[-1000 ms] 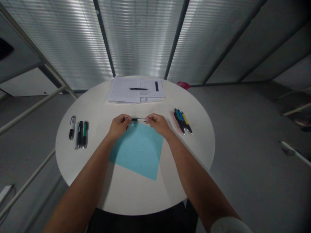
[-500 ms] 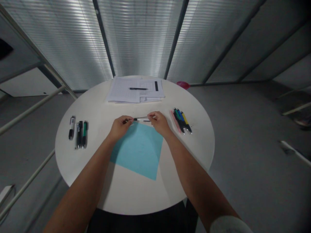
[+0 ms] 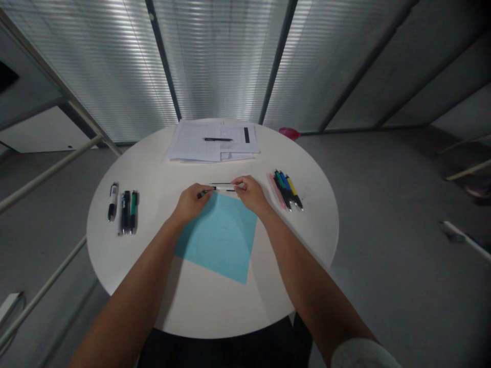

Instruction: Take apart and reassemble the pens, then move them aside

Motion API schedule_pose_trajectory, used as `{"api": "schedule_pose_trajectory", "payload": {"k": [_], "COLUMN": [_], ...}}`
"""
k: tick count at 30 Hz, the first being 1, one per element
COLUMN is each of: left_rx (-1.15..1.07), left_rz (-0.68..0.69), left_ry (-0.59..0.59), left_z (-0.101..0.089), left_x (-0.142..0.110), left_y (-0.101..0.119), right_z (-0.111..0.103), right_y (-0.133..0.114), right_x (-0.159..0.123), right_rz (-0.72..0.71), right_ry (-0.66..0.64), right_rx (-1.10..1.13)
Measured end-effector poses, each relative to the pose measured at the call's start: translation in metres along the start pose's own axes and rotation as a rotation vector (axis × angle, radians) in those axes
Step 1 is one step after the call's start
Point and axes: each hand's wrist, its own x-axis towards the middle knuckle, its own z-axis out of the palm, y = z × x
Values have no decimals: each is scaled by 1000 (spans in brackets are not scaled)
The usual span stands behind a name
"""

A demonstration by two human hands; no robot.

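Beyond the far edge of a light blue sheet of paper, both my hands are closed at a small pen with a white barrel. My left hand pinches its dark end, and a dark tip shows by the thumb. Closed fingers of my right hand are at the barrel's right end. A thin dark rod like a pen refill lies just beyond the barrel, its right end meeting my right fingertips. Whether the rod is gripped or only touched, I cannot tell.
Several pens lie at the right of the round white table. More pens lie at the left, beside a white-and-black pen. At the back, a black pen rests on a stack of papers.
My left fingertips have shifted slightly right along the pen. The thin dark rod, slanted before, now lies nearly level. My right hand has barely moved.
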Motion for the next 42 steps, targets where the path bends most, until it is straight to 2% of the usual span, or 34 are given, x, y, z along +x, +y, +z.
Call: {"api": "schedule_pose_trajectory", "payload": {"k": [9, 16, 21, 25, 31, 34, 38, 42], "left_rx": [55, 31, 50, 105, 206, 204, 181, 18], "left_rz": [-78, -97, -61, 21, -44, -34, -20, -68], "left_ry": [-42, 148, 192, 131, -6, -18, -18, 80], "left_z": [-1, -3, -7, -8, -5, -4, -4, -5], "left_x": [0, 3, 3, 2, 1, 2, 2, 3], "left_y": [-1, 4, -5, -13, -13, -16, -20, -18], "right_z": [0, 1, 1, 1, 1, 0, -4, -6], "right_y": [-1, 0, 0, -1, -1, -2, -7, -11], "right_x": [-1, 0, 0, -1, -1, 0, 1, 2], "right_rz": [6, 1, 4, 8, 19, 53, 168, 239], "right_ry": [-19, -4, -7, -8, -6, -10, -3, 14], "right_rx": [-30, -16, -22, -23, -3, 45, 190, 292]}}
